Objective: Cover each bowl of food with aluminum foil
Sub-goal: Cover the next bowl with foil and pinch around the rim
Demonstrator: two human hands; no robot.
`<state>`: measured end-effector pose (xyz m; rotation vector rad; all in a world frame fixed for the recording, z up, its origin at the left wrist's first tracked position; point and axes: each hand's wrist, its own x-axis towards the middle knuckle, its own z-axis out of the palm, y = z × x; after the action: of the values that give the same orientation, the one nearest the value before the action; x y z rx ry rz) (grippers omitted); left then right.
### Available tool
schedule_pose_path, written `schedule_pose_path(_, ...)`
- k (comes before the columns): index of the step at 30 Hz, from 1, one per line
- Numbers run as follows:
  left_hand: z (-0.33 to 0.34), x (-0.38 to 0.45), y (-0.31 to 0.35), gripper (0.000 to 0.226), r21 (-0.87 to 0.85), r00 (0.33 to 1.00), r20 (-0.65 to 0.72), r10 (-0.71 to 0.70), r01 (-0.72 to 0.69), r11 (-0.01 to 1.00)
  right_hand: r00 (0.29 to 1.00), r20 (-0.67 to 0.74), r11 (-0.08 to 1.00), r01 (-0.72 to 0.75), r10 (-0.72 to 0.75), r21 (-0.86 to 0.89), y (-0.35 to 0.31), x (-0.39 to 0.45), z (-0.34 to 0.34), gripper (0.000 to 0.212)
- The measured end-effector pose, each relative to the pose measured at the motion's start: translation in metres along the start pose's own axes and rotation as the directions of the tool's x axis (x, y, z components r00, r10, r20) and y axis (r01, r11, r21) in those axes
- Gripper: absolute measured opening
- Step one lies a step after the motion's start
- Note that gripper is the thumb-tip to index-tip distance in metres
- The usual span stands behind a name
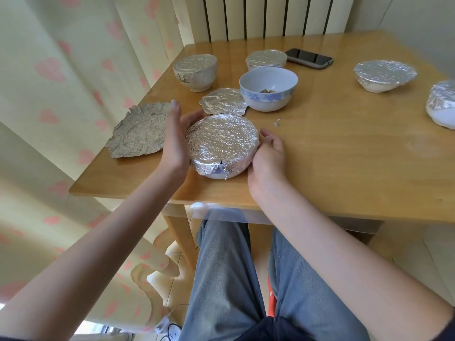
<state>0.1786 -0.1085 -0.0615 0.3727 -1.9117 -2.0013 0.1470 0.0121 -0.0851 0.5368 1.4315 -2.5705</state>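
Round white bowl wrapped in crumpled aluminium foil [222,141]: near edge of wooden surface [344,156], between hands. Left hand [176,141]: fingers straight, pressing its side. Right hand [267,158]: fingers curled on foil rim. Uncovered blue-patterned bowl [268,88]: directly beyond.

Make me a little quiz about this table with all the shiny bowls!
1. True or false: the phone lies at the near edge of the table.
2. How many bowls have no foil on? A one, B three, C five.
3. Fill in: the left hand and right hand touch the sides of the front ____.
Key: 1 false, it lies at the far side. 2 A, the uncovered bowl. 3 bowl: the front bowl.
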Motion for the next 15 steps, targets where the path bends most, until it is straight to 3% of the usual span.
schedule_pose_path(3,-0.010,0.005,0.004,0.072,-0.024,1.000,-0.008,-0.009,0.009,1.000,0.999,-0.039,0.998,0.039,-0.038,0.039,-0.010,-0.001,-0.007,0.027)
schedule_pose_path(6,-0.014,0.008,0.004,0.073,-0.019,0.999,-0.038,0.003,-0.004,1.000,0.986,0.052,0.973,0.167,-0.160,-0.158,-0.021,0.000,-0.003,0.027)
schedule_pose_path(10,-0.004,0.005,0.000,0.073,-0.010,0.999,0.016,0.031,-0.031,0.999,0.976,0.205,0.930,0.141,-0.074,-0.340,-0.014,-0.003,0.012,0.029)
schedule_pose_path(13,0.002,0.002,0.000,0.069,-0.029,0.999,-0.026,0.021,-0.021,0.999,0.986,0.144,0.935,0.127,-0.083,-0.330,-0.007,0.000,0.015,0.026)
schedule_pose_path(15,0.007,0.002,0.001,0.065,-0.035,0.992,-0.125,0.010,-0.014,0.999,0.988,0.151,0.937,0.082,-0.032,-0.339,-0.013,0.007,0.018,0.031)
